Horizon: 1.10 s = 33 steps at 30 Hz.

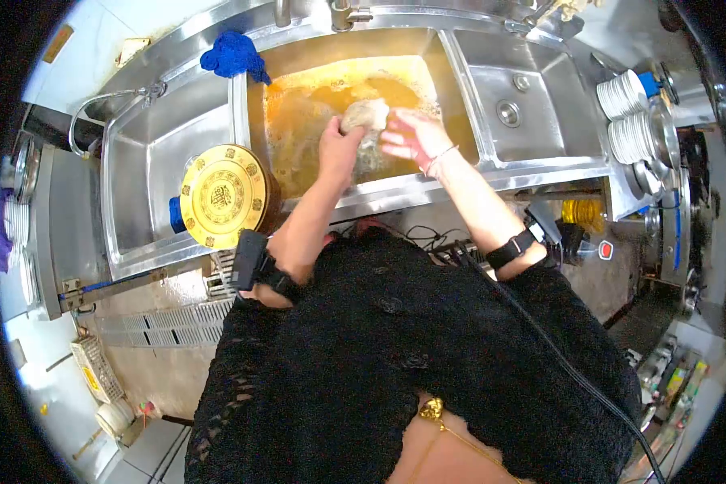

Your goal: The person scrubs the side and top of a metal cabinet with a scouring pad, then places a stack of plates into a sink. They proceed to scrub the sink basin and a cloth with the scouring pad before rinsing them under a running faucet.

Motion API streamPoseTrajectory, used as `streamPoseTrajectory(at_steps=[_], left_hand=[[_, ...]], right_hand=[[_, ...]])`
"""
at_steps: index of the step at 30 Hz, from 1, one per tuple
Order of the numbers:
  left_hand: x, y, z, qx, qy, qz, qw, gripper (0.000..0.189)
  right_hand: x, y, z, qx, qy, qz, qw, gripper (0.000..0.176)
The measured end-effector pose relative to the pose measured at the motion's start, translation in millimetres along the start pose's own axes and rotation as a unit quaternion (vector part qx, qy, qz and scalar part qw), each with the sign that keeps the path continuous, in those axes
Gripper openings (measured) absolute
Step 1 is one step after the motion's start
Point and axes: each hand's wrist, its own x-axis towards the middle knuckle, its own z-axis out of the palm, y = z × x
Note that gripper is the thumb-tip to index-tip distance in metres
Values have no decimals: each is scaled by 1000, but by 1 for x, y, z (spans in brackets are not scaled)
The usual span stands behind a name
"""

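Note:
Over the middle sink basin (pixel 458 133), which holds cloudy orange-brown water (pixel 298 149), my left hand (pixel 339 150) grips a crumpled, wet greyish-white cloth (pixel 365 115). Its thumb lies along the near side of the cloth. Just right of the cloth is my right hand (pixel 415 135), palm turned inward, with its fingers spread and nothing in them. Pale froth floats on the water around both hands.
A stack of gold patterned plates (pixel 222 196) stands on the divider to the left, near my left forearm. Blue cloth (pixel 232 56) hangs over the back of that divider. White plates (pixel 631 139) are stacked at the right. A faucet (pixel 343 14) rises behind the basin.

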Motion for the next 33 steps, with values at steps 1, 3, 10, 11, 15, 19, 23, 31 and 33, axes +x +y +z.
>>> streamPoseTrajectory(at_steps=[1,3,10,11,15,19,23,31,33], left_hand=[[-1,4,2,44,-5,34,998,33],[-3,-15,7,71,-50,18,996,31],[-49,8,41,155,-123,208,958,31],[-58,17,48,134,-125,212,960,27],[-35,20,53,310,-24,256,915,33],[35,-1,58,540,66,236,805,41],[48,19,44,548,-173,313,756,38],[13,73,50,467,-139,502,715,74],[10,97,56,534,-142,525,648,79]], right_hand=[[-6,5,1,20,-27,69,997,32],[-11,12,6,67,-133,155,977,38],[32,20,-29,255,-312,144,904,32],[13,8,-10,214,-37,161,963,33],[94,54,-47,17,-317,-148,937,41],[25,-6,11,219,-149,74,961,25],[31,-19,-5,59,-142,-21,988,17],[60,-97,-34,-120,-315,126,933,13],[60,-108,-27,-153,-358,105,915,15]])
